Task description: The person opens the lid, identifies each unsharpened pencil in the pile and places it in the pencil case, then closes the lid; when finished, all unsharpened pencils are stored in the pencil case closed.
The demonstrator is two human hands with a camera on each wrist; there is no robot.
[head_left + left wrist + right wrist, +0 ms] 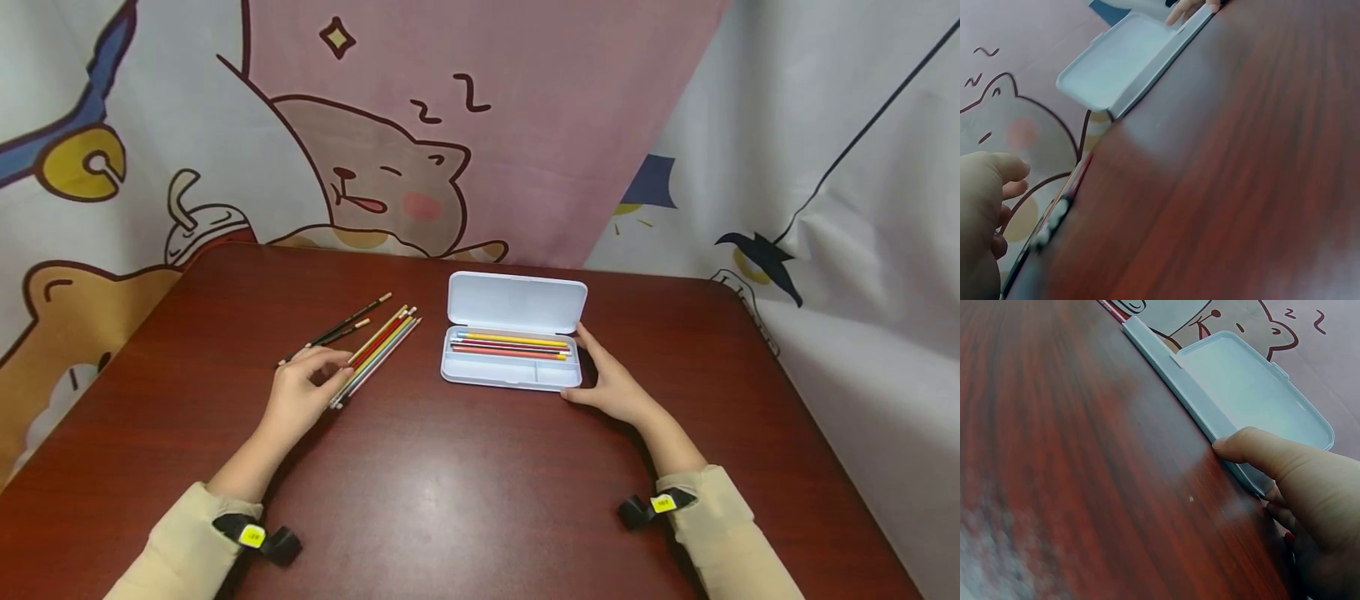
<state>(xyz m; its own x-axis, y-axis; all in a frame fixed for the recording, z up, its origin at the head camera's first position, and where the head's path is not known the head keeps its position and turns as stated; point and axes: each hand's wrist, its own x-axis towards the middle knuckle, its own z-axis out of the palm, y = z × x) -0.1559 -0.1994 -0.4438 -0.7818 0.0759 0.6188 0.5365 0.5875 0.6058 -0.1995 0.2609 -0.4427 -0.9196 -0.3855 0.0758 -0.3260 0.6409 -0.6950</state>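
Note:
A white pencil case point(491, 375) lies with its lid raised, several pencils point(510, 344) in its long compartment. My right hand point(617, 387) holds the case's right end, thumb on the front edge and fingers around by the hinge side. In the right wrist view the thumb point(1241, 442) presses on the near rim. My left hand point(303, 387) hovers at the near left side of a loose bundle of colored pencils point(382, 350), with a gap between thumb and forefinger. The left wrist view shows its fingers point(1013, 172) loosely bent beside the pencils.
Two dark pencils point(341, 327) lie apart, just beyond my left hand. Everything rests on a reddish-brown table point(442, 492). Behind its far edge hangs a curtain point(540, 125) with cartoon animals.

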